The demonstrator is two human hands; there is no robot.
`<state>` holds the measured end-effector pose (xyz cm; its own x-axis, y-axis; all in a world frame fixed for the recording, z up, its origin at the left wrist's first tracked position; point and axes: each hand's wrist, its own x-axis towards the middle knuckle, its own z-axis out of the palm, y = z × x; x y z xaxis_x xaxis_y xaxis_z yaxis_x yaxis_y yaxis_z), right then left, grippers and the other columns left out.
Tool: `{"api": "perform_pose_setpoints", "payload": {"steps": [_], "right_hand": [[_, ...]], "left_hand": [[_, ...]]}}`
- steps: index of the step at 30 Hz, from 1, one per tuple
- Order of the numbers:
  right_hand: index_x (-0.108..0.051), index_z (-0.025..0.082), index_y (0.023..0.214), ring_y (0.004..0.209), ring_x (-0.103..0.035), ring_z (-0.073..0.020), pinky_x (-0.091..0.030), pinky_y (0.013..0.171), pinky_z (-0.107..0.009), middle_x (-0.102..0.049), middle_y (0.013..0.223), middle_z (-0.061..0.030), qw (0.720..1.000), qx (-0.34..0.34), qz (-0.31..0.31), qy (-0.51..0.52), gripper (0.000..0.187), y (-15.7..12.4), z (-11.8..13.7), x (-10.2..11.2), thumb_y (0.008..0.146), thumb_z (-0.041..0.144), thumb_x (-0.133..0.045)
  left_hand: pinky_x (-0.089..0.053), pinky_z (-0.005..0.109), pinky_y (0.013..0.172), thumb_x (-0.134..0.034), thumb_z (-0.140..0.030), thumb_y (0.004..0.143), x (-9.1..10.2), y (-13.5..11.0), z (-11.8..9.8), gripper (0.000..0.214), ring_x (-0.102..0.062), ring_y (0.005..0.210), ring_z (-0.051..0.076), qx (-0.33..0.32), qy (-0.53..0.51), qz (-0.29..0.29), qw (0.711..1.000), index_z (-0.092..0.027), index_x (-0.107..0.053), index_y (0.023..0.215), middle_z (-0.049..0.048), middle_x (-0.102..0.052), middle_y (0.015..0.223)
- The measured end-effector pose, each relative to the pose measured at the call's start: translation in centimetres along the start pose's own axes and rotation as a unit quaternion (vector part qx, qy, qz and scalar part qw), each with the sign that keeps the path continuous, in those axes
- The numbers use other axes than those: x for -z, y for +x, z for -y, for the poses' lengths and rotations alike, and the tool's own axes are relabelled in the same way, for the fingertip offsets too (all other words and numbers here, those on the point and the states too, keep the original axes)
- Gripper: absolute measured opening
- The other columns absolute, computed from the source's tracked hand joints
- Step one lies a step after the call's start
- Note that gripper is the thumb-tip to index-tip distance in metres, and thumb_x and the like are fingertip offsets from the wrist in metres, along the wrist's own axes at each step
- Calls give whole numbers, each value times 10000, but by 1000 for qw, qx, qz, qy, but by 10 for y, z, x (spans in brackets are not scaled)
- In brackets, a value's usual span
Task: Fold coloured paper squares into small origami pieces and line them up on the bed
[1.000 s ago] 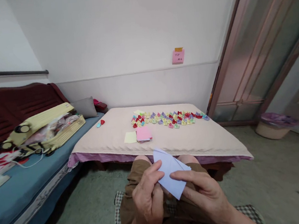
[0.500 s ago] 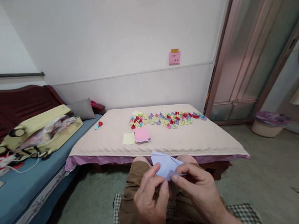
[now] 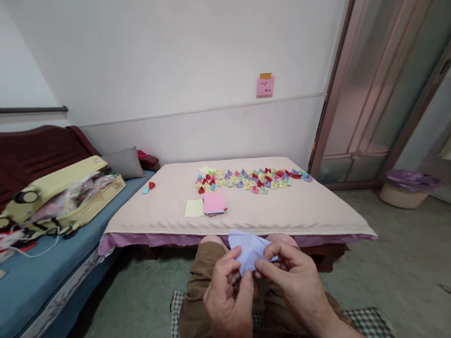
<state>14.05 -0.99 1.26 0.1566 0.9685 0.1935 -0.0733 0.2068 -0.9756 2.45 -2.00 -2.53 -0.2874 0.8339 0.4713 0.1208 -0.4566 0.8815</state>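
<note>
Between both hands, above my knees, is a lavender sheet of paper (image 3: 245, 248), partly folded, with creases across it. My left hand (image 3: 228, 293) grips its left and lower edge between thumb and fingers. At the lower right, my right hand (image 3: 296, 272) pinches a folded part of the same paper. On the table lie a stack of pink paper squares (image 3: 215, 203) and a pale yellow square (image 3: 194, 208) beside it. Farther back are several small folded paper pieces (image 3: 247, 180) in red, yellow, purple and green.
The table (image 3: 149, 215) has a cream cover and stands just beyond my knees. A red and a blue folded piece (image 3: 151, 185) lie at its left. An open yellow suitcase (image 3: 69, 195) rests on the bed at left; a lined bin (image 3: 405, 192) stands at right.
My right thumb and fingers have shifted slightly left over the paper. The fold at its lower right has moved inward, and more of the creased surface shows.
</note>
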Motion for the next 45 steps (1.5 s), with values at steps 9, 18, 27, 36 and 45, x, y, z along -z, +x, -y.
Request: {"api": "perform_pose_setpoints", "payload": {"steps": [9, 18, 27, 36, 45], "right_hand": [[-511, 185, 549, 451, -500, -101, -367, 442, -199, -540, 483, 50, 1000, -12, -7, -5, 228, 2, 0, 1, 649, 202, -715], [-547, 201, 753, 471, -554, -114, -449, 471, -204, -572, 527, 64, 999, -14, -29, 38, 232, 1, -5, -2, 639, 209, -750], [-482, 223, 1022, 546, -593, -115, -491, 539, -216, -674, 685, 24, 994, -8, -6, 108, 422, 4, -16, 1, 706, 278, -756], [-538, 200, 994, 555, -563, -131, -449, 539, -238, -598, 632, 49, 997, 13, 75, 2, 291, 11, -12, 15, 758, 267, -694], [-528, 217, 1022, 557, -569, -139, -456, 541, -253, -578, 650, 51, 993, 6, 111, -31, 272, 12, -11, 20, 787, 274, -652]], "left_hand": [[-579, 265, 743, -667, -201, 754, -1, -1, 1, 143, -690, 945, 211, 88, -48, 15, 995, -197, -615, 888, 117, -688, 1147], [-585, 275, 737, -666, -201, 766, -6, -1, 2, 233, -703, 916, 214, 112, -113, 5, 987, -194, -588, 986, 131, -647, 1203], [-586, 326, 665, -722, -136, 633, -11, 15, -7, 643, -717, 804, 218, 187, -221, -38, 956, -224, -428, 1198, 196, -508, 1331], [-513, 306, 783, -777, -120, 558, -4, 24, -3, 426, -676, 832, 216, 288, -255, 75, 920, -128, -659, 967, 91, -734, 890], [-503, 297, 716, -790, -189, 556, 0, 23, 3, 229, -639, 770, 213, 276, -196, 94, 936, -126, -739, 771, 51, -721, 799]]}}
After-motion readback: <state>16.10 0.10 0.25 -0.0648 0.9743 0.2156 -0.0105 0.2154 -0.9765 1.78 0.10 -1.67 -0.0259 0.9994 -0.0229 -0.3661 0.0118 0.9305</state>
